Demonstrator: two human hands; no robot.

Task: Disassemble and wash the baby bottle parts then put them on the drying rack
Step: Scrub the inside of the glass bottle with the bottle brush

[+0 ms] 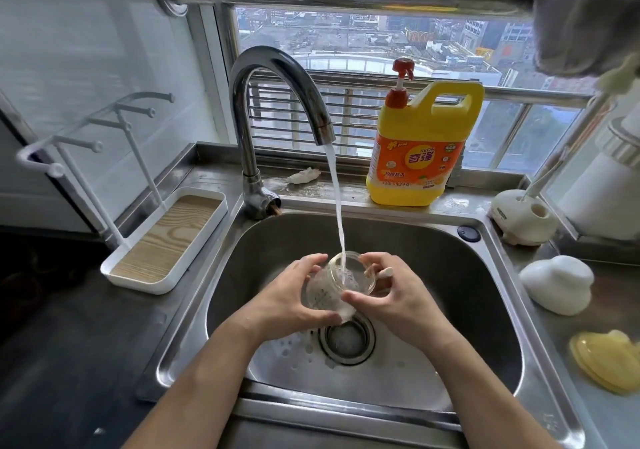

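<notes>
Over steel sink [450, 251] drain: clear glass baby bottle body [356, 275], tilted, mouth under water stream [337, 206] from chrome tap [277, 78].
Left hand [291, 298]: fingers curled round bottle's side.
Right hand [398, 296]: thumb and fingers pinch bottle's rim.
Worktop, beside sink's left rim: white drying rack with wood-grain tray [166, 241].
Sink's back ledge: yellow detergent jug [422, 151].

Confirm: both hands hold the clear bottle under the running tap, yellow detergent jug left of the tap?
Wrong side: the head view shows the yellow detergent jug right of the tap. The left hand and right hand do hold the clear bottle under it.
</notes>
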